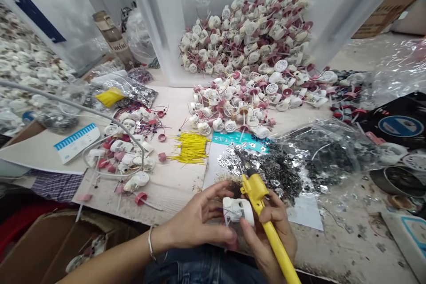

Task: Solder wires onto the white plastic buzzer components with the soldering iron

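Tubular yellow soldering iron slants beside rounded plastic casing.

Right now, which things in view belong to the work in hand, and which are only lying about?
Work in hand:
yellow tool, in the right hand
white plastic part, between right and left hand
yellow wires, probably
small metal plates, probably

Apparently just lying about:
bottle
blue-and-white card
checked cloth
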`<state>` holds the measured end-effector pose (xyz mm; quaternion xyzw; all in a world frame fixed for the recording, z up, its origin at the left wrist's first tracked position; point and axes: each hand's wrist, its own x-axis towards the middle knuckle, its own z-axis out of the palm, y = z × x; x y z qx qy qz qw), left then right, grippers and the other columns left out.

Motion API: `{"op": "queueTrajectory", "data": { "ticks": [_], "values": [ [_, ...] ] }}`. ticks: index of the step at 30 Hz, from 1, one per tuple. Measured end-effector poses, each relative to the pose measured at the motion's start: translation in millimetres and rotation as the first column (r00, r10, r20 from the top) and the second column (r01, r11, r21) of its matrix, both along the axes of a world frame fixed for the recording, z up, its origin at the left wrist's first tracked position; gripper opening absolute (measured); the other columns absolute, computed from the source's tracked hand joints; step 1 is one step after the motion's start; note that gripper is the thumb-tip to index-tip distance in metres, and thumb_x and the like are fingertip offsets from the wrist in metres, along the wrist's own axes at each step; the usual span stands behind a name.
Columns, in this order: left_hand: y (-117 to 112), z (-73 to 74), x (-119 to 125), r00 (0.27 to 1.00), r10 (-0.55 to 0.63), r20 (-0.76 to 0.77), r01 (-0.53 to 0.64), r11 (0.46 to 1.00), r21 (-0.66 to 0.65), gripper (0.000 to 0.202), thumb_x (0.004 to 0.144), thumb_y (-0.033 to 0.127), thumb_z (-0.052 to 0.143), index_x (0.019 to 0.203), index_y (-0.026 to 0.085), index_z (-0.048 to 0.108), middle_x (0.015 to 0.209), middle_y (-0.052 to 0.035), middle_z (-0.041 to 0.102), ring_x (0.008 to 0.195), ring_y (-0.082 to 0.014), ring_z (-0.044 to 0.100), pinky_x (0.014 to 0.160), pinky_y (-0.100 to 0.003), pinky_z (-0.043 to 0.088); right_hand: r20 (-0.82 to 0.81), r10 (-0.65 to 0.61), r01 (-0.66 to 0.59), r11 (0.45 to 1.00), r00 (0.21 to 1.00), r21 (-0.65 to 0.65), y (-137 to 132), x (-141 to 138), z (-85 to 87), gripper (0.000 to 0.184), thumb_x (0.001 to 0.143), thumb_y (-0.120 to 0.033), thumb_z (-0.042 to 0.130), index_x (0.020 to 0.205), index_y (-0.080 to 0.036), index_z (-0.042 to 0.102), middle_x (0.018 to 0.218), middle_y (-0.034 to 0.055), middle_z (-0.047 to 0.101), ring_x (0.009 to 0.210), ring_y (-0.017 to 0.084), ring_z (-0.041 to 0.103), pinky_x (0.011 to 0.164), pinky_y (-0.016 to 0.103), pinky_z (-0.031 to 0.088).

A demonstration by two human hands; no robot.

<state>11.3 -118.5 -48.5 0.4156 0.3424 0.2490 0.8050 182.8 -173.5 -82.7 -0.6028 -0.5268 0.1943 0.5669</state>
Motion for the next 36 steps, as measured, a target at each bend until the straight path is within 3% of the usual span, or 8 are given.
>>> {"op": "queueTrajectory", "data": {
  "ticks": [4,8,13,18,24,29,32,36],
  "values": [
    [-2,2.7,7,0.997,-0.038,-0.067,0.022,0.976,-0.215,0.061,0.07,0.036,0.078,0.121,0.015,0.052,0.083,-0.0045,0.067,0.071,-0.0138,0.065,0.069,-0.028,0.053,0.143,0.07,-0.081,0.994,0.987,0.075,-3,7,3.6,0.027,0.07,-0.02,0.072,0.078,-0.021,0.047,0.122,0.0094,0.049,0.114,0.021,0.055,0.086,0.033,0.049],
    [-4,2.0,9,0.999,-0.036,-0.039,0.024,0.958,-0.284,0.068,0.066,0.036,0.08,0.121,0.015,0.049,0.074,-0.0004,0.065,0.063,-0.012,0.063,0.061,-0.024,0.051,0.306,0.068,-0.145,0.961,0.95,0.236,-5,13,9.7,0.03,0.066,-0.006,0.071,0.071,-0.021,0.045,0.124,0.0075,0.047,0.108,0.017,0.057,0.077,0.026,0.055],
    [-11,9.2,7,0.963,-0.026,-0.267,0.053,0.994,0.094,0.051,0.077,0.03,0.071,0.121,0.017,0.05,0.08,-0.0037,0.066,0.071,-0.0154,0.064,0.069,-0.029,0.052,0.358,-0.052,-0.08,0.935,0.932,0.346,-4,9,10.6,0.032,0.065,0.003,0.067,0.064,-0.02,0.045,0.123,0.0052,0.05,0.098,0.01,0.06,0.068,0.015,0.056],
    [-15,14.8,6,0.865,0.238,-0.442,0.108,0.772,0.626,0.005,0.084,0.019,0.059,0.087,0.017,0.061,0.097,-0.009,0.062,0.092,-0.0181,0.061,0.085,-0.031,0.051,0.325,-0.189,0.074,0.939,0.927,0.336,-6,1,10.7,0.031,0.066,0.003,0.069,0.062,-0.02,0.048,0.115,0.0023,0.054,0.09,0.01,0.062,0.062,0.016,0.057],
    [-15,17.1,3,0.888,0.204,-0.412,0.222,0.595,0.772,0.016,0.088,0.011,0.048,0.094,0.015,0.062,0.101,-0.012,0.062,0.095,-0.0162,0.062,0.084,-0.024,0.053,0.367,-0.157,0.036,0.948,0.917,0.316,-6,3,8.8,0.025,0.068,0.002,0.067,0.067,-0.019,0.052,0.121,0.0041,0.052,0.091,0.01,0.062,0.063,0.016,0.057],
    [-13,11.0,-7,0.886,0.162,-0.434,0.332,0.431,0.839,0.022,0.089,0.01,0.048,0.104,0.016,0.062,0.115,-0.0141,0.062,0.112,-0.021,0.057,0.105,-0.039,0.043,0.392,-0.045,-0.024,0.985,0.919,0.17,-3,5,15.7,0.017,0.073,-0.007,0.064,0.072,-0.019,0.052,0.116,0.0069,0.052,0.094,0.015,0.063,0.063,0.021,0.058],
    [-11,4.3,-7,0.899,0.125,-0.42,0.256,0.627,0.736,0.024,0.086,0.015,0.055,0.109,0.019,0.06,0.127,-0.0135,0.058,0.119,-0.0229,0.054,0.106,-0.041,0.042,0.428,-0.028,-0.032,0.991,0.903,0.132,0,5,25.4,0.013,0.076,-0.011,0.063,0.075,-0.019,0.052,0.113,0.0076,0.051,0.094,0.014,0.062,0.065,0.021,0.057],
    [-10,-5.5,4,0.967,0.043,-0.249,0.016,0.973,0.231,0.039,0.08,0.029,0.066,0.117,0.018,0.056,0.11,-0.0103,0.067,0.095,-0.0191,0.066,0.087,-0.033,0.053,0.444,-0.034,-0.021,0.993,0.896,0.119,2,10,34.3,0.015,0.077,-0.018,0.066,0.075,-0.02,0.052,0.113,0.0086,0.051,0.097,0.015,0.06,0.071,0.025,0.056]
  ]
}}
